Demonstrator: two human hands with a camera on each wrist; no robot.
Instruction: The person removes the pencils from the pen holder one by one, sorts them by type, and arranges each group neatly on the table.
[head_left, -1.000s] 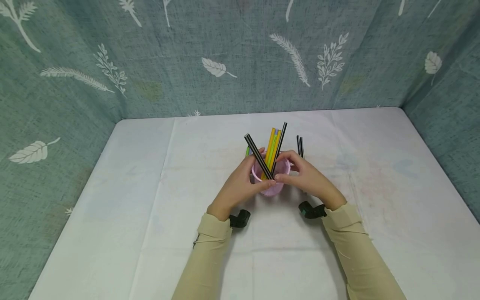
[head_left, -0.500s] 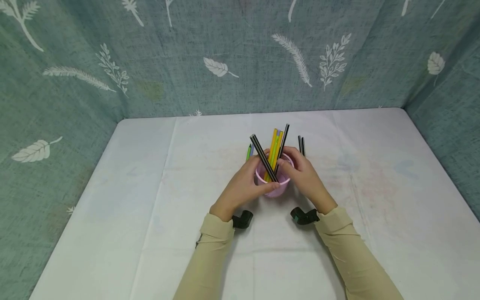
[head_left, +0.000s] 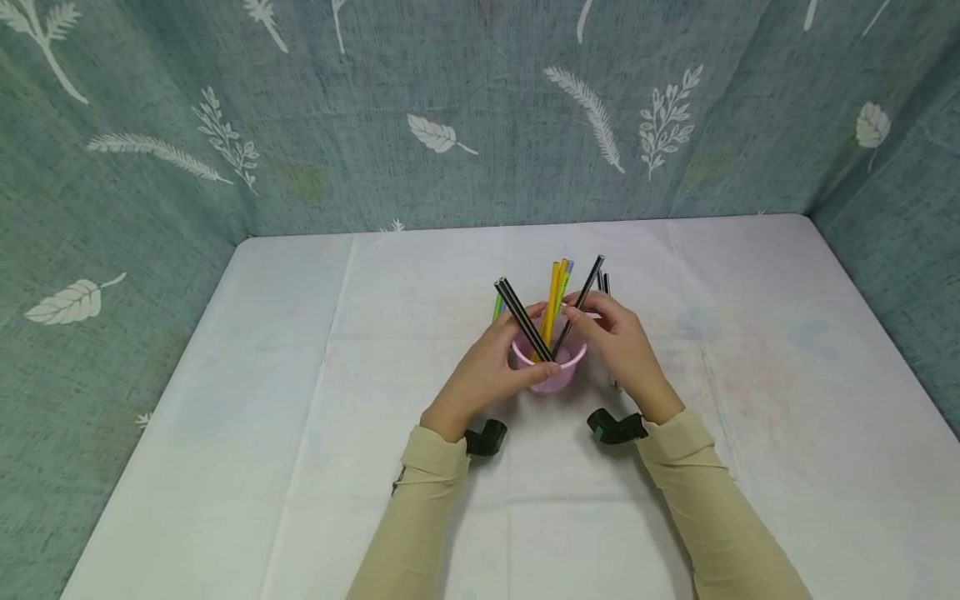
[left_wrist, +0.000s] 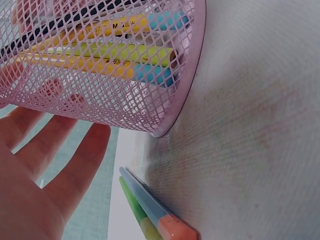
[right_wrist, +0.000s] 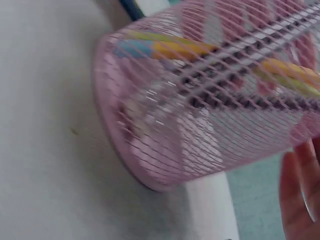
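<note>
A pink mesh pencil cup (head_left: pixel 551 382) stands upright on the table in the head view. My left hand (head_left: pixel 483 375) holds it around the left side, thumb across the front rim. Two dark striped pencils (head_left: pixel 517 308) lean left in the cup; yellow pencils (head_left: pixel 556 292) and a green one stand in the middle. A single dark striped pencil (head_left: pixel 590 278) leans right. At the right rim my right hand (head_left: pixel 618 342) has thumb and fingertips curled around pencils there; exactly which are pinched is partly hidden. Through the mesh in the left wrist view, blue-ended yellow pencils (left_wrist: pixel 107 67) show.
Left behind the cup lie a green pencil (left_wrist: pixel 135 202) and a blue-grey, red-ended one (left_wrist: pixel 157 207) on the white tablecloth (head_left: pixel 375 333). More dark pencils (head_left: pixel 606 283) lie right of it, partly behind my right hand. A patterned curtain (head_left: pixel 480 100) hangs behind the table.
My right fingers have shifted among the pencils at the rim. The single dark pencil's top has swung right, and the yellow and green pencils have spread right. The left hand keeps its hold.
</note>
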